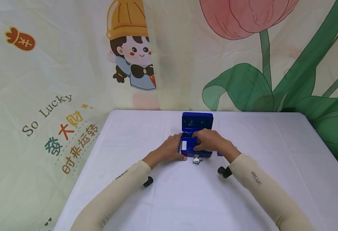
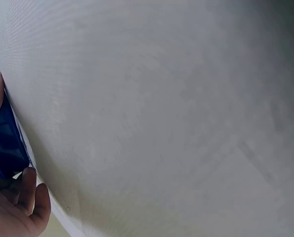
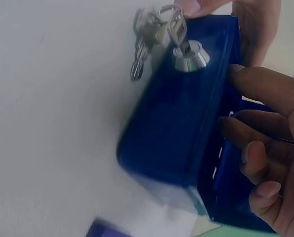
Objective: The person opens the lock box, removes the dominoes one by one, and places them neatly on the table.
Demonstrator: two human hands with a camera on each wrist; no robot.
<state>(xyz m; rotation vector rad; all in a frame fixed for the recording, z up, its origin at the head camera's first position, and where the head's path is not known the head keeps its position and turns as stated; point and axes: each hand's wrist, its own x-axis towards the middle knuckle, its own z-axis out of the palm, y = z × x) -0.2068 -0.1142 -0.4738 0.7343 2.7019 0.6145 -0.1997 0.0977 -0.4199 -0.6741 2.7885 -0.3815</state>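
Note:
A small blue metal cash box (image 1: 206, 154) stands on the table with its lid (image 1: 197, 122) raised at the back. My left hand (image 1: 170, 149) grips the box's left side, thumb by the front corner and fingers along the side. Over the opening, my right hand (image 1: 209, 139) reaches in from the right, its thumb and index finger parted and bent. In the right wrist view, those fingertips are at the inner edge of the box, and nothing shows between them. A key sits in the silver lock (image 3: 191, 60) on the front, with more keys (image 3: 143, 49) hanging from its ring.
A white label (image 1: 184, 145) shows inside the box at the left. Just right of the box lies a purple object (image 1: 219, 153), partly behind my right wrist. White cloth covers the table (image 1: 169, 199), and a printed curtain (image 1: 177, 64) hangs behind its back edge.

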